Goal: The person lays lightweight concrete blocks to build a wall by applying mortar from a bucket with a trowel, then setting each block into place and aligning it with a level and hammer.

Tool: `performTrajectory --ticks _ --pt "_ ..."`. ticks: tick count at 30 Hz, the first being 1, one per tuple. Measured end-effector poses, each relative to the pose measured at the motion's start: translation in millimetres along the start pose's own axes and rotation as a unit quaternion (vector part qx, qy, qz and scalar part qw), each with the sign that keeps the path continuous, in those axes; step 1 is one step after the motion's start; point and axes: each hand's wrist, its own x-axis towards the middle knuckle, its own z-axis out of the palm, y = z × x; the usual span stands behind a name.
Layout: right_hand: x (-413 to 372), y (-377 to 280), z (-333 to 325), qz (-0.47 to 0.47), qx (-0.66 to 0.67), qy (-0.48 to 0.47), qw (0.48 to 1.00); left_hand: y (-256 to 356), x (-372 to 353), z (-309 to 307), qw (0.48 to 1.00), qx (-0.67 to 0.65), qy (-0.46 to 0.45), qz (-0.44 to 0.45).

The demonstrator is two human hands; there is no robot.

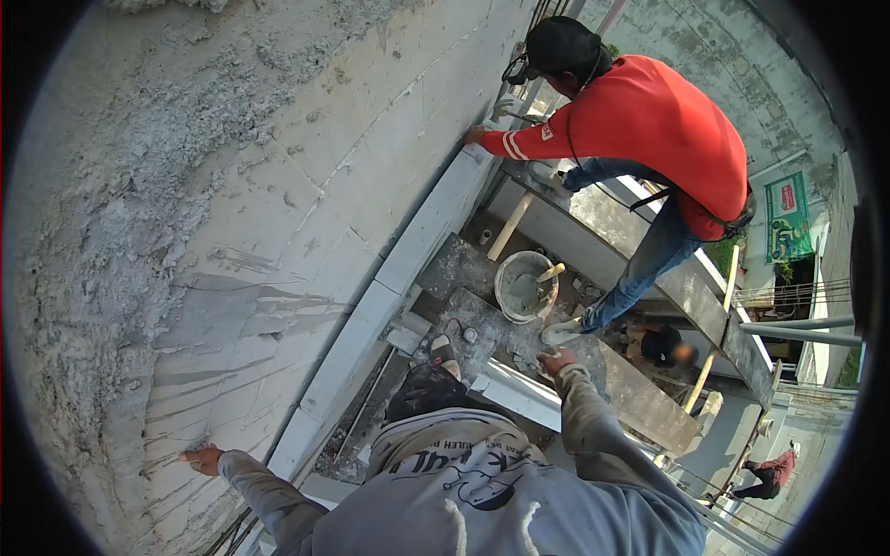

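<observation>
My left hand [201, 460] is at the lower left, fingers stretched out against the grey wall [278, 306], partly coated with rough, wet-looking mortar. No tool shows in it. Out in front of my body, my right hand [556, 361] hangs above the scaffold boards, its fingers loosely bent and apart, with nothing visible in them. Just beyond it stands a round bucket [502, 287] of grey mortar with a wooden handle [551, 273] sticking out. A ledge of pale blocks [348, 334] runs along the wall's foot.
A co-worker in a red top [663, 125] leans to the wall at the upper right, one foot by the bucket. Planks [640, 394] and a wooden pole [510, 227] lie about. Far below are a person in dark clothing [663, 347] and another person [771, 474].
</observation>
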Motion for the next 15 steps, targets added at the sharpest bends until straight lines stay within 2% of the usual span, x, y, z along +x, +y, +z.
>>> performTrajectory --ticks 2,3,6,8,13,15 --pt "6.5 3.0 1.8 0.042 0.093 0.052 0.993 -3.4 9.3 -6.2 0.999 -0.003 0.033 0.004" --pt "43.3 -1.6 -25.8 0.029 0.102 0.059 0.993 1.4 -13.4 17.8 0.999 -0.020 0.035 0.006" --pt "50.0 2.8 -26.6 0.019 0.135 0.053 0.989 9.6 -14.0 12.4 0.999 0.003 0.036 -0.010" --pt "46.2 -2.7 -22.9 0.047 0.131 0.026 0.990 14.8 -18.6 6.0 1.000 0.015 0.002 0.002" --pt "53.2 12.4 -2.5 0.123 0.106 -0.013 0.987 20.5 -25.1 2.1 0.999 0.019 0.020 -0.025" --pt "55.3 4.5 -10.2 0.109 0.082 -0.023 0.990 20.2 -24.2 2.5 0.999 0.019 0.018 -0.029"
